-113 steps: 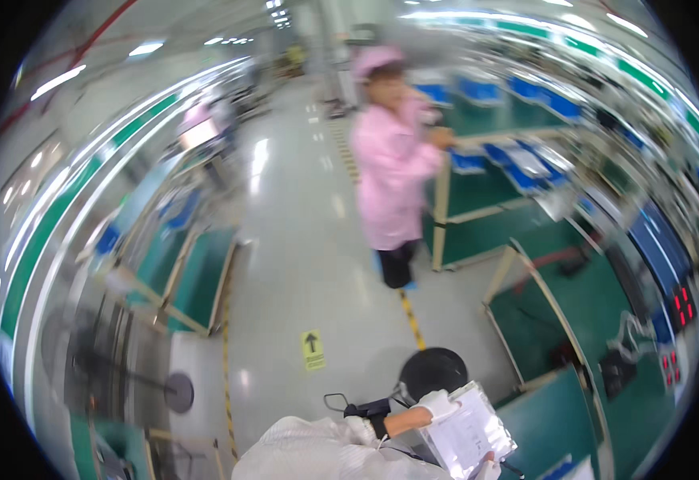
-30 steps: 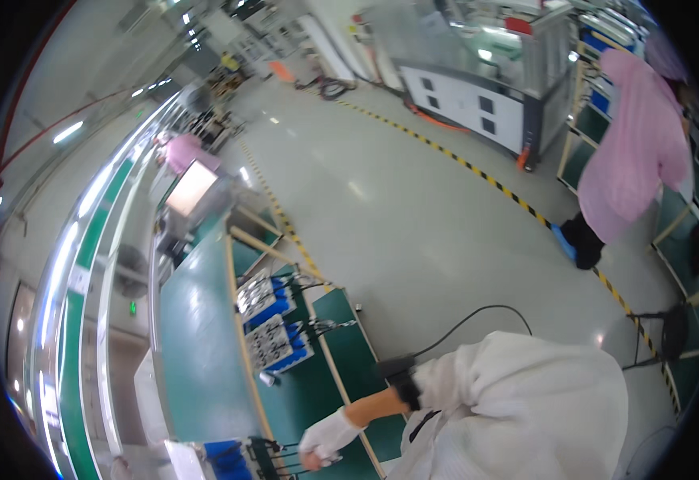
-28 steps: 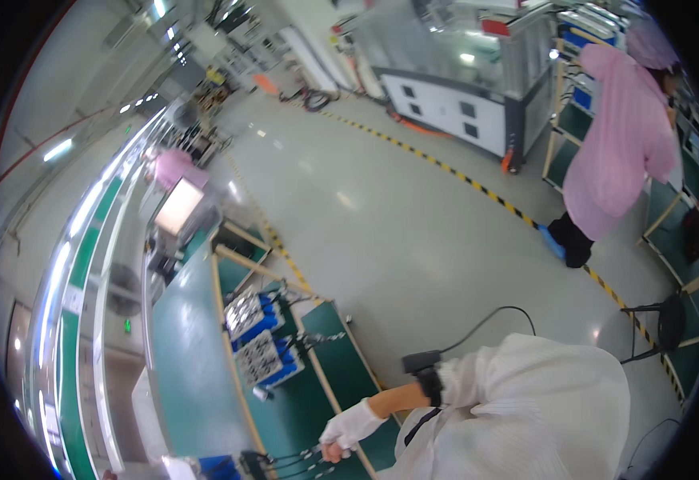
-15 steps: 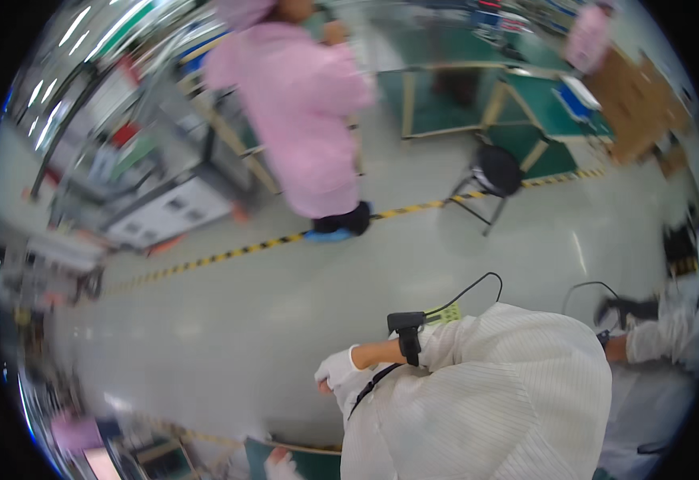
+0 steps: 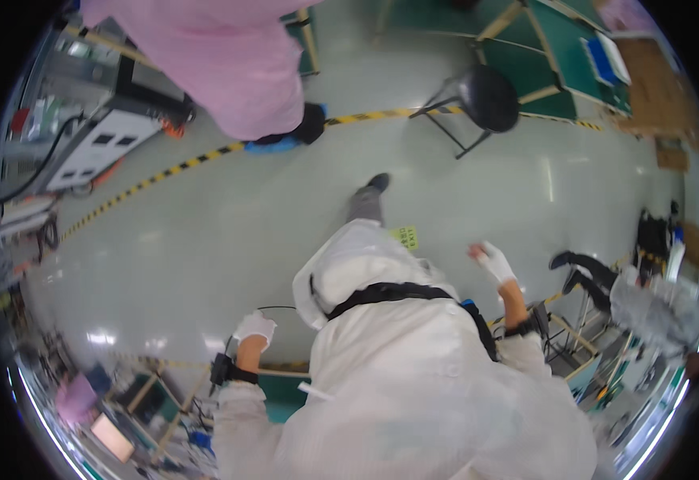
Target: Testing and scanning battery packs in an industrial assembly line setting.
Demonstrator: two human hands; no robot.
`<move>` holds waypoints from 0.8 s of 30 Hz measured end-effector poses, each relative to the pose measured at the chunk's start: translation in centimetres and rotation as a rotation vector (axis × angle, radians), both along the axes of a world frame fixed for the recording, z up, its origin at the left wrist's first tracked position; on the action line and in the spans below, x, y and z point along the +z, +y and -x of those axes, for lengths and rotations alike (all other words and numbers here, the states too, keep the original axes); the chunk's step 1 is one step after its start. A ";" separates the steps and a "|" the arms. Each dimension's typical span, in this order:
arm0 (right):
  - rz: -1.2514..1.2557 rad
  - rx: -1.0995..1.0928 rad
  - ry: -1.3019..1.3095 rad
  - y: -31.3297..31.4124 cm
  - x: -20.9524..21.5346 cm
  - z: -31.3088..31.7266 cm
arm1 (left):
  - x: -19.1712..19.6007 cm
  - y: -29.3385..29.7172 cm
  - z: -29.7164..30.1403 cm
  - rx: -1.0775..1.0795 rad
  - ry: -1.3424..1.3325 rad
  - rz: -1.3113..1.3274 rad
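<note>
Gloved hands hold nothing here: the left hand (image 5: 254,327), in a white glove, hangs over the pale grey floor (image 5: 205,232) with its fingers (image 5: 247,322) curled loosely and empty, and the right hand (image 5: 493,262), also gloved white, is lifted out to the side with its fingers (image 5: 477,252) half spread and free of any object. A thin black cable (image 5: 273,308) arcs just beside the left hand, and whether it touches the glove cannot be told. Most of the lower view is filled by the person's white coverall (image 5: 413,384), which hides the legs except one dark shoe (image 5: 377,182) ahead. Another person in a pink coat (image 5: 221,56) is cut off at the top edge, only the body and a blue shoe (image 5: 273,146) showing. A black stool (image 5: 489,98) stands well apart near a green bench (image 5: 581,56). The lower left rim is blurred, its green benches hard to make out.
</note>
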State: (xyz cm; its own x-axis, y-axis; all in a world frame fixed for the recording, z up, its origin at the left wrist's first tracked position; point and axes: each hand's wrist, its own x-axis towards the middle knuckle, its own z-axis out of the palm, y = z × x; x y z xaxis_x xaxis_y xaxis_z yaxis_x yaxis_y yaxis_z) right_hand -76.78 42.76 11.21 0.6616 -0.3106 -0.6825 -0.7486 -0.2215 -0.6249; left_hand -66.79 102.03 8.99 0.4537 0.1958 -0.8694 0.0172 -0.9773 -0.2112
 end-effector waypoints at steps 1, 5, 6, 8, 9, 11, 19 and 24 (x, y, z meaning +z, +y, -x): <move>-0.041 -0.053 0.026 -2.0 -1.2 1.4 | 0.7 -1.0 -1.6 0.039 -0.056 -0.136; 0.137 0.290 0.379 -8.2 -4.1 12.6 | 2.4 -6.1 -7.5 0.132 -0.114 -0.168; 0.148 0.371 0.437 -9.3 -5.0 15.4 | 2.3 -8.3 -9.1 0.190 -0.168 -0.070; 0.111 0.364 0.572 -11.8 -4.8 20.6 | 2.7 -13.5 -12.1 0.158 -0.159 -0.083; 0.094 0.327 0.614 -12.5 -4.5 22.2 | 3.4 -16.0 -14.3 0.037 -0.062 0.095; 0.082 0.277 0.626 -13.5 -3.5 22.5 | 6.1 -22.3 -18.4 -0.104 0.055 0.262; 0.085 -0.441 -0.184 -27.3 6.7 -4.2 | 25.1 -60.1 -27.3 -0.037 -0.156 1.312; -0.073 0.230 -0.360 -33.9 11.9 -15.5 | 34.6 -81.3 -28.2 -0.703 -0.602 1.582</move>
State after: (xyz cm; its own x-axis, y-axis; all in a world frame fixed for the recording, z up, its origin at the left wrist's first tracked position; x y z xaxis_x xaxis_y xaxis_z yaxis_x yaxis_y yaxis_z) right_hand -61.27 8.83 23.07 0.9078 -0.0866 -0.4104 -0.4165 -0.3027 -0.8573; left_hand -38.63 20.74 43.58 0.3633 -0.8931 0.2652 -0.7202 -0.0887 0.6880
